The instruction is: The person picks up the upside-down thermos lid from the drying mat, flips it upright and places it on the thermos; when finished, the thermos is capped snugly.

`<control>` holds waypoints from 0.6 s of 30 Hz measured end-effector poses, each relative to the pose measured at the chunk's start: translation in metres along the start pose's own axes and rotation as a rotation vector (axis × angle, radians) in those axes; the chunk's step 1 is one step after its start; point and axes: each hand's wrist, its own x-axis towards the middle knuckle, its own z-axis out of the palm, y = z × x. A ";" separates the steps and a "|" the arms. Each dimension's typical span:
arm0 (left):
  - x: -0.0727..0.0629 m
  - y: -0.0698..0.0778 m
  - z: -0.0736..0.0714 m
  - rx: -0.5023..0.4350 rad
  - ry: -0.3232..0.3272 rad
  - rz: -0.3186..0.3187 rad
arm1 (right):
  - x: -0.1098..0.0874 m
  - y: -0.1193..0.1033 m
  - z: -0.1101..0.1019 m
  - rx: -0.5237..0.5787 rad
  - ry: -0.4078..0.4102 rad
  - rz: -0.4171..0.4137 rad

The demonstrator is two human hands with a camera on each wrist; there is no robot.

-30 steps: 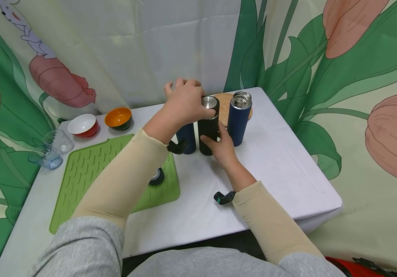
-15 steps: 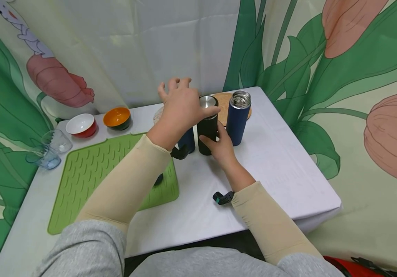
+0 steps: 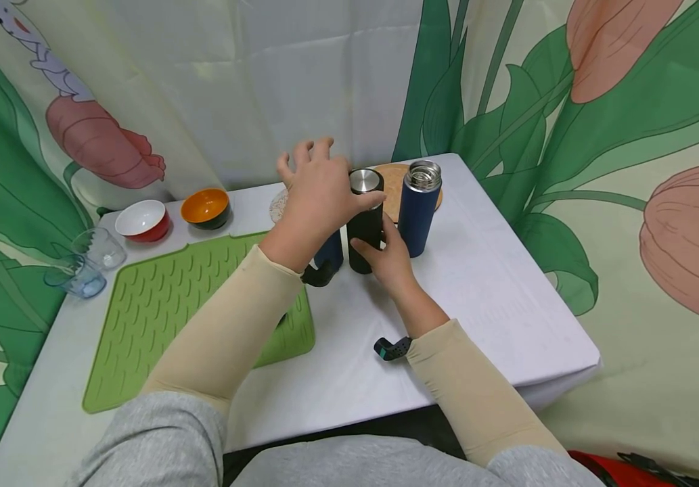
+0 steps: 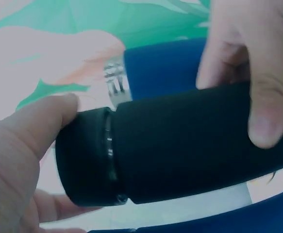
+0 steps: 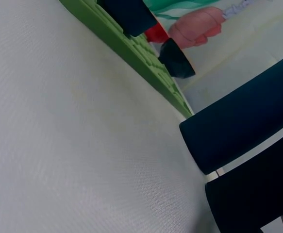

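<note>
Curtains (image 3: pixel 203 88) printed with tulips and broad leaves, behind and to both sides of the black bottle (image 3: pixel 364 227); white-covered tabletop (image 3: pixel 483 318) beneath it. To its left and front, green mat (image 3: pixel 166 311); just behind it to the right, round board (image 3: pixel 394 181). Beside it on the left, half-hidden blue bottle (image 3: pixel 331 253); near it on the right, lidless blue bottle (image 3: pixel 419 220), steel neck bare. Left hand (image 3: pixel 321 196) at its top, fingers spread, thumb alongside; cannot tell how firmly pressing. Right hand (image 3: pixel 392 260) gripping its body, thumb in front. Well to its left, orange bowl (image 3: pixel 206 208), red bowl (image 3: pixel 153 232), clear glass (image 3: pixel 107 250) and bluish glass (image 3: pixel 86 279). Smallest, seated on it above a thin shiny seam: cap (image 4: pixel 85 158). Judging progress: lidless blue bottle already uncapped, black bottle not; cap work apparently unfinished; cannot tell tightening from loosening.
</note>
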 end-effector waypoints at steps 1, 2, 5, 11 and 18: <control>0.000 0.000 0.000 -0.015 -0.009 0.008 | 0.000 0.000 0.000 0.004 -0.001 -0.006; 0.001 0.000 -0.001 -0.031 -0.027 0.017 | 0.000 0.000 0.000 0.006 -0.001 -0.011; 0.003 -0.002 -0.004 -0.066 -0.093 0.043 | -0.001 0.000 0.000 0.013 -0.003 -0.004; 0.002 -0.002 -0.005 -0.010 -0.027 -0.001 | 0.001 0.001 0.000 0.017 0.000 -0.003; 0.006 -0.003 -0.008 -0.074 -0.097 0.043 | 0.000 0.000 -0.001 0.018 -0.008 -0.010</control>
